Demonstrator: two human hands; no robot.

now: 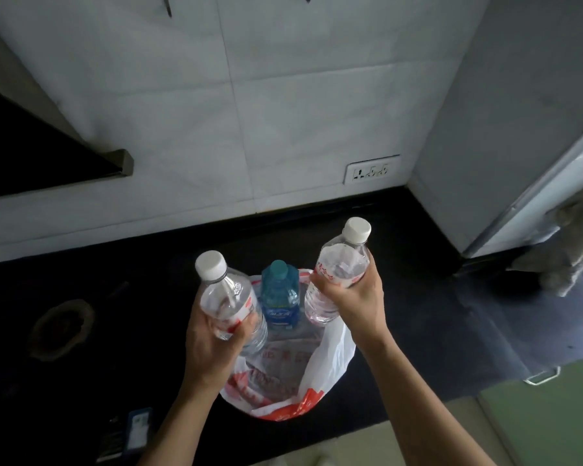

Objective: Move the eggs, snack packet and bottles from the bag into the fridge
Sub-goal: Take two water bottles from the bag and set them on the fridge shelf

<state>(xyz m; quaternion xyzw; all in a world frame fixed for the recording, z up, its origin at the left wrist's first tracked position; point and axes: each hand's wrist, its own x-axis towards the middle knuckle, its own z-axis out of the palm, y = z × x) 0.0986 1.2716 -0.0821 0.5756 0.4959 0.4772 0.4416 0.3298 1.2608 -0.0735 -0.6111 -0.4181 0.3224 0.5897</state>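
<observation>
Head view. Holds a clear white-capped water bottle (pixel 228 297) in the left grip (pixel 209 348), fingers curled round the lower body and red label, at 9 o'clock of the bag mouth. Holds a second white-capped bottle (pixel 342 264) in the right grip (pixel 357 297), closed round the middle, at 2 o'clock, cap tilted outward. Has both raised above the white-and-red plastic bag (pixel 320 371), slumped open on the black counter (pixel 418 297). Leaves a blue bottle (pixel 280 297) with a teal cap upright at 12 o'clock, at the bag's far rim, between the two held ones; cannot tell whether inside or just behind. Shows no eggs and no snack packet. Puts what looks like the fridge (pixel 505 112) at 3 o'clock, well apart from the bag, with a grey cloth (pixel 569 250) hanging at its edge.

Handling, as a judgement: probably fairly heavy if full, stiff along the ribbed body, smooth and perhaps slippery. Calls for a full wrap round the waist or label band, not the cap. Expect the thin bag to sag once emptied.
</observation>
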